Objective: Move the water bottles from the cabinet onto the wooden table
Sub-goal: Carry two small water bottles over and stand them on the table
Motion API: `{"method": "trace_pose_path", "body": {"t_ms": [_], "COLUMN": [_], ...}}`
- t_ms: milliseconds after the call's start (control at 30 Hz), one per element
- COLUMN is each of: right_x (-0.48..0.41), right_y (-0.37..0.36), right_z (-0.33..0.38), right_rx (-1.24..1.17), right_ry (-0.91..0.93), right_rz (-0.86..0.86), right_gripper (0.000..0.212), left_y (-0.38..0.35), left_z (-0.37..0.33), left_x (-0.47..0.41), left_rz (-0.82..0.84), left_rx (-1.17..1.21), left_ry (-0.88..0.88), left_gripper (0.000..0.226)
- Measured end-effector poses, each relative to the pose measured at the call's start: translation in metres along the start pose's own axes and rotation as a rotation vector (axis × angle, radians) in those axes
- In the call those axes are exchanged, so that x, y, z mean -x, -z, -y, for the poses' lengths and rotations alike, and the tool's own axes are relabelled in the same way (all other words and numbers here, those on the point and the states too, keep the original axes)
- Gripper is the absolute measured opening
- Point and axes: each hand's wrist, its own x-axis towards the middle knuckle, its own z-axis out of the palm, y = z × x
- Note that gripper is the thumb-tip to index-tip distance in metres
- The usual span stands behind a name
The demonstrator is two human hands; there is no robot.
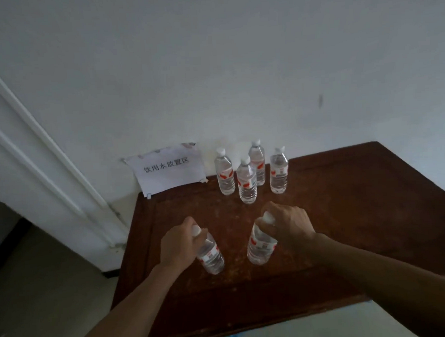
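Head view: L hand (pixel 180 244) is curled round the neck and cap of one bottle (pixel 211 257). R hand (pixel 286 224) does the same on a second bottle (pixel 259 250). Both bottles are tilted, bases low over the table (pixel 347 213) near its front-middle; can't tell if the bases touch the wood.

They look full, so prob. fairly heavy for their size. The thin clear walls would likely dent if squeezed and be a bit slick. The neck under the cap is the stiff part and seems the best hold.

Four more bottles (pixel 246 182) stand upright in a tight cluster near the back edge, close to the wall (pixel 236 64). Knocking them is the main risk if the new two are set too close. A paper sign (pixel 168 168) is taped to the wall by the back-left corner. A white door frame (pixel 48 151) stands left of the table. The cabinet isn't in view.
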Motion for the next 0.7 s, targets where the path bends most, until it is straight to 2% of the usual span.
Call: {"method": "trace_pose_path", "body": {"t_ms": [300, 533, 700], "right_x": [-0.117, -0.149, -0.155], "right_y": [-0.025, -0.046, -0.062], "right_z": [-0.03, -0.042, -0.038], "right_rx": [0.005, 0.04, 0.081], "right_ry": [-0.046, -0.097, -0.077], "right_rz": [-0.025, -0.059, -0.075], "right_gripper": [0.028, 0.024, 0.032], "left_y": [-0.028, -0.053, -0.068], "left_z": [-0.013, -0.014, -0.017], "left_x": [-0.137, -0.216, -0.249], "left_rz": [0.055, 0.112, 0.14], "left_rx": [0.066, 0.086, 0.105], "left_ry": [-0.056, -0.212, -0.323], "left_gripper": [0.021, 0.024, 0.026]}}
